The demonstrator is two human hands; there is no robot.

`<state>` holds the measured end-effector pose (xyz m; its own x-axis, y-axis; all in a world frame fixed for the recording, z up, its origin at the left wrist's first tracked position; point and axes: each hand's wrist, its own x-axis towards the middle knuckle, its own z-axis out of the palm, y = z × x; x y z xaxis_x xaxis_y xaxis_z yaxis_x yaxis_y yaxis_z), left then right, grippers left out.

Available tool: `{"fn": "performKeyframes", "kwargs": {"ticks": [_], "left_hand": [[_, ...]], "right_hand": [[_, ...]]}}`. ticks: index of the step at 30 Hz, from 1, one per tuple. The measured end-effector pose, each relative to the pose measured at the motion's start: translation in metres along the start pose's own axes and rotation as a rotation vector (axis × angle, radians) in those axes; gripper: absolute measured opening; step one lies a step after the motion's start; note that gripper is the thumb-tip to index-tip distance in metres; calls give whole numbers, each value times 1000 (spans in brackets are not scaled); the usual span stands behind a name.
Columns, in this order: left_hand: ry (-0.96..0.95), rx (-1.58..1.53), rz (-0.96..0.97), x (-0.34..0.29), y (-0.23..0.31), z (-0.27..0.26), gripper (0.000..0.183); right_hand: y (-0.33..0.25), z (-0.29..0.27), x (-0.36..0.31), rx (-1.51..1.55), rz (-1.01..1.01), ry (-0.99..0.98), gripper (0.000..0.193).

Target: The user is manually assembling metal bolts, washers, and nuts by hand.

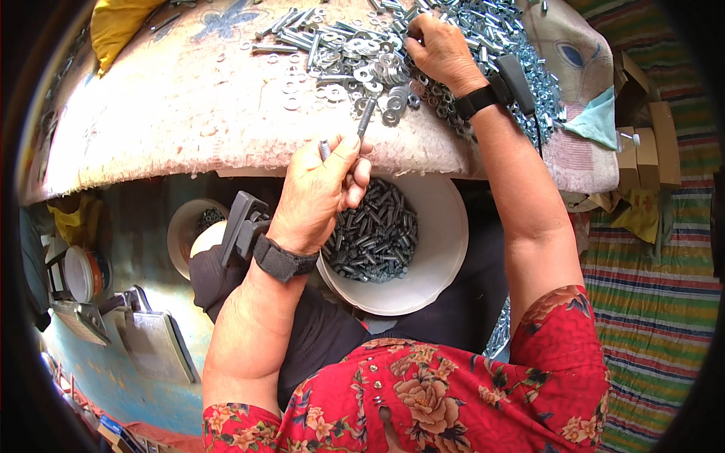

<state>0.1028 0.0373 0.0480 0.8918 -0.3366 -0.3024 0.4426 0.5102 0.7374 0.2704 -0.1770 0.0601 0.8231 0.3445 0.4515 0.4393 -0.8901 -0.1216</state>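
My left hand (321,185) is closed on a threaded bolt (366,119), which sticks up between thumb and fingers. A second short metal piece (325,150) pokes out of the same hand. It is held over the near table edge, above a white bucket (442,260) partly filled with dark bolts (375,240). On the table, my right hand (444,57) reaches into the heap of bolts and nuts (521,87). Its fingers are curled together, and whatever they hold is hidden. Flat washers (362,74) and more loose bolts (291,34) lie to its left.
A worn patterned cloth (174,113) covers the table. At left below stand a smaller bucket (181,230) and a metal dustpan (155,343). A teal cloth (596,121) lies at the table's right corner, beside cardboard boxes (649,155). Striped sheeting (653,325) covers the floor at right.
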Motion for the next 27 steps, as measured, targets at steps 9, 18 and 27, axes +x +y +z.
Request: {"fn": "performKeyframes", "kwargs": {"ticks": [9, 18, 27], "left_hand": [[-75, 39, 1, -2, -1, 5, 17], [-181, 290, 78, -3, -11, 15, 19], [-233, 482, 270, -11, -21, 17, 21]], "right_hand": [[-48, -51, -61, 1501, 275, -41, 22], [-62, -65, -111, 1523, 306, -81, 20], [-87, -93, -125, 1145, 402, -386, 13]]}}
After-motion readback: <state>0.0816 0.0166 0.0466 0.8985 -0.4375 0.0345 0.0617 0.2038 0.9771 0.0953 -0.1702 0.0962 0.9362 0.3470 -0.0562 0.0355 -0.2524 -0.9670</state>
